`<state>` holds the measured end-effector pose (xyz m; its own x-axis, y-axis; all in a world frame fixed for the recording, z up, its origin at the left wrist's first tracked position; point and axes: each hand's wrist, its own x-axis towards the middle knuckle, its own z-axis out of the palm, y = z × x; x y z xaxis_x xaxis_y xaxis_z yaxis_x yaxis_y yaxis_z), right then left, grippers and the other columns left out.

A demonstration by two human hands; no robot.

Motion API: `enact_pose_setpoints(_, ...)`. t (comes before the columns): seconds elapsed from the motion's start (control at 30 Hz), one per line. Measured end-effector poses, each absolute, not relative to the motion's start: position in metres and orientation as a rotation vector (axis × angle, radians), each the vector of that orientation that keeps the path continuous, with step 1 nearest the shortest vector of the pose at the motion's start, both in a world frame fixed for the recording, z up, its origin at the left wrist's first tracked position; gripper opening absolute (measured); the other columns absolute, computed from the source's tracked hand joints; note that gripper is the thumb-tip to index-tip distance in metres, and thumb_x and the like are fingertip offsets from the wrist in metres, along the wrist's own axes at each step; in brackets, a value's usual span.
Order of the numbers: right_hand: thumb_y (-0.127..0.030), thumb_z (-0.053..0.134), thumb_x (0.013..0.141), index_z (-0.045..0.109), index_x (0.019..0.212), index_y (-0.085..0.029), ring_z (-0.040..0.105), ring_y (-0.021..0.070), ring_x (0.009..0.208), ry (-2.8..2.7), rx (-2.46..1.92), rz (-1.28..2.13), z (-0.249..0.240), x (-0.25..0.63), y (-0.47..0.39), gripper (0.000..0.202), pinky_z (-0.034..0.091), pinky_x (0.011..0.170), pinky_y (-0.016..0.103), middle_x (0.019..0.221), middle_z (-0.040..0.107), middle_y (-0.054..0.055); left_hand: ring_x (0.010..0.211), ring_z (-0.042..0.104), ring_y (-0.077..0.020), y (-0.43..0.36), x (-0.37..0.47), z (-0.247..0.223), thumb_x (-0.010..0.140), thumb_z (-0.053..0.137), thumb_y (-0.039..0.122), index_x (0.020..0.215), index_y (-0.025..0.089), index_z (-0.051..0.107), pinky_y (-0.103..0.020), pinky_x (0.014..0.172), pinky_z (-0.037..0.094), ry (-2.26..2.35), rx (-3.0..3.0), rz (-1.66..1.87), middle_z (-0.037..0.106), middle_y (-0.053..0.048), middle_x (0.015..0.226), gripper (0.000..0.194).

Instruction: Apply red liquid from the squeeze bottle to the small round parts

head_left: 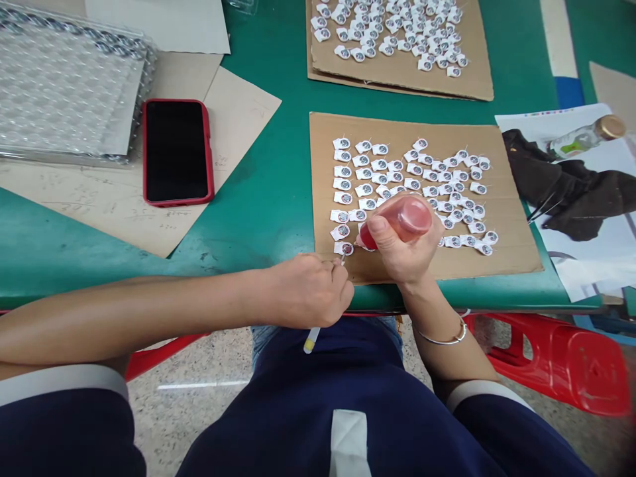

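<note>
My left hand (318, 291) is closed round a slim white stick tool (312, 340) with a yellow end. Its thin tip meets a small round badge on a white tab (344, 248) at the near left corner of a cardboard sheet (507, 255). In my right hand (410, 255) is a squeeze bottle (397, 222) of red liquid, tilted with its nozzle pointing left and down, close to that badge. Rows of similar badges (342, 171) cover the sheet, neat at the left and more scattered at the right. My right hand and the bottle hide some of them.
Behind lies another cardboard piece (397, 73) with many badges. At the left are a red-cased phone (176, 152), brown paper (243, 106) and a bubble-wrapped pack (64, 93). On the right, a dark cloth (571, 189) and a glass bottle (579, 140) rest on white paper.
</note>
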<state>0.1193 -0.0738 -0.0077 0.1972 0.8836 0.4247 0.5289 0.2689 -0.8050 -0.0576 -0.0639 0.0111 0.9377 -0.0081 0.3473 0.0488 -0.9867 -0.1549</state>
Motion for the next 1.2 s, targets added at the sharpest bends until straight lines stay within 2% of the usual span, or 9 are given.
enact_pose_setpoints(0.17,-0.037,0.065,0.069,0.055,0.074,-0.021,0.053,0.0127,0.062,-1.464,-1.347,0.425,-0.004,0.121,-0.077,0.02,0.046,0.061,0.034,0.068,0.055,0.0,0.048,0.052,-0.0151,-0.056,-0.063,0.013,0.075,0.038,0.007,0.067,0.014,0.049,-0.026,0.045,0.04,-0.096,-3.104,-0.442,0.055,-0.005,0.058,0.016)
enact_pose_setpoints(0.27,-0.042,0.062,0.07,0.055,0.078,-0.022,0.055,0.0128,0.063,-1.333,-1.222,0.411,-0.007,0.122,-0.084,0.023,0.047,0.059,0.033,0.07,0.054,0.0,0.048,0.049,-0.0135,-0.046,-0.066,0.016,0.073,0.04,0.009,0.066,0.015,0.048,-0.025,0.044,0.036,-0.181,-3.29,-0.323,0.055,-0.003,0.06,0.013)
enact_pose_setpoints(0.4,-0.044,0.059,0.07,0.054,0.08,-0.021,0.055,0.0134,0.062,-1.205,-1.147,0.344,-0.015,0.124,-0.091,0.026,0.046,0.055,0.032,0.07,0.054,0.0,0.05,0.047,-0.0112,-0.034,-0.068,0.016,0.068,0.044,0.007,0.061,0.016,0.046,-0.022,0.047,0.035,-0.306,-3.423,-0.382,0.052,0.0,0.057,0.011)
enact_pose_setpoints(0.53,-0.042,0.06,0.069,0.054,0.079,-0.021,0.056,0.0141,0.063,-1.28,-1.167,0.292,-0.019,0.123,-0.092,0.024,0.046,0.059,0.033,0.068,0.055,0.0,0.052,0.048,-0.0108,-0.033,-0.068,0.013,0.066,0.044,0.007,0.062,0.016,0.047,-0.022,0.049,0.036,-0.367,-3.434,-0.484,0.053,0.0,0.058,0.01)
enact_pose_setpoints(1.2,-0.031,0.065,0.068,0.057,0.079,-0.02,0.057,0.0126,0.064,-1.3,-1.143,0.312,-0.019,0.12,-0.087,0.018,0.046,0.06,0.031,0.068,0.057,-0.001,0.049,0.047,-0.0109,-0.035,-0.068,0.013,0.064,0.044,0.008,0.06,0.017,0.044,-0.022,0.049,0.036,-0.39,-3.386,-0.467,0.051,0.001,0.055,0.01)
